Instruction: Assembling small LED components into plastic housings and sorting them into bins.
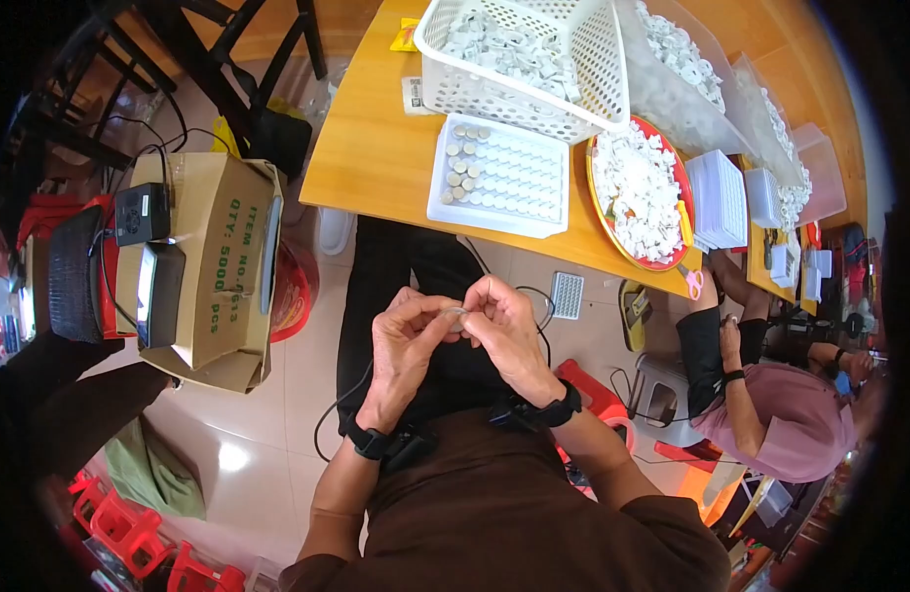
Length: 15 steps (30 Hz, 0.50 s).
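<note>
Here, your left hand [404,340] and right hand [504,331] meet over your lap, both pinching 1 small round grey piece [456,317] between fingertips. It looks light, stiff and easily dropped, so grip it by its rim. The white slotted tray [499,176] sits on the table [371,148] ahead.

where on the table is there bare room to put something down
Bare wood lies on the table left of the white slotted tray, below the white basket. Rightward it is crowded: the red dish of white pieces, stacked trays.
</note>
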Motion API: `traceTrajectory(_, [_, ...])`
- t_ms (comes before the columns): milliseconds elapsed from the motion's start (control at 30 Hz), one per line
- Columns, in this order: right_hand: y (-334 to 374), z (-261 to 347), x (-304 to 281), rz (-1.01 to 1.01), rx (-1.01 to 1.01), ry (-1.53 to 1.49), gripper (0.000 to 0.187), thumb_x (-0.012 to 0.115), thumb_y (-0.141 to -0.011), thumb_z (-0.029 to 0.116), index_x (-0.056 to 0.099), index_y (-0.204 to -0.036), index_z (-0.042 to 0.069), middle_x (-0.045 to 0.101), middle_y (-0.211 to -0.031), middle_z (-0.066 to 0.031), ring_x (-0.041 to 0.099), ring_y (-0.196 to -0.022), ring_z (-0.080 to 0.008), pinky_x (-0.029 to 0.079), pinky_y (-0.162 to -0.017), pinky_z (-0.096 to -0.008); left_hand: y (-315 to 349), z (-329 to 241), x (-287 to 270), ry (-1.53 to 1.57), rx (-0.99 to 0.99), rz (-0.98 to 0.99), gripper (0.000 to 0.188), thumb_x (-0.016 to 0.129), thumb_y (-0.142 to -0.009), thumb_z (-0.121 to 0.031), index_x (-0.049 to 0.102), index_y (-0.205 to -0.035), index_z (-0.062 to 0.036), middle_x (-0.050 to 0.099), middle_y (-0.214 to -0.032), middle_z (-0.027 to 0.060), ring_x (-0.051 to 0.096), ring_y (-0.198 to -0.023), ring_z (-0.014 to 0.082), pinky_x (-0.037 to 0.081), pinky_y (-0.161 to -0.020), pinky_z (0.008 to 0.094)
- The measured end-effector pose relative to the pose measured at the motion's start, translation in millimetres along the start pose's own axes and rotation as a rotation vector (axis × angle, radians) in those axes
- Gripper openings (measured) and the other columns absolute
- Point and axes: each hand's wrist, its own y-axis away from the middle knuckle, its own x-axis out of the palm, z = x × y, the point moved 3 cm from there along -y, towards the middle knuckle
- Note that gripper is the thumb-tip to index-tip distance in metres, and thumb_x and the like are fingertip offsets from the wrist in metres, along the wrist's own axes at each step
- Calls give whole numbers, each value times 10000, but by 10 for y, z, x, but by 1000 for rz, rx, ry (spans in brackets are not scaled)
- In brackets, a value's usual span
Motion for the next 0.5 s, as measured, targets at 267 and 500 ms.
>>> traceTrajectory(267, [7, -28, 79, -39, -25, 7, 79, 589, -780, -22, 521, -803, 11, 510, -675, 28, 463, -580, -3, 381, -498, -154, -10, -17, -33, 39, -60, -59, 108, 625, -811, -31, 648, -908, 10, 540, -834, 32, 578, -750, 104, 527, -644, 224])
traceTrajectory(500, [56, -54, 80, -37, -86, -8, 124, 602, -792, -25, 569, -907, 5, 534, -693, 23, 491, -595, -7, 409, -527, -150, -12, 30, -83, 121, -119, -59, 176, 618, -813, -26, 620, -987, 3, 611, -860, 55, 606, -754, 116, 524, -652, 221])
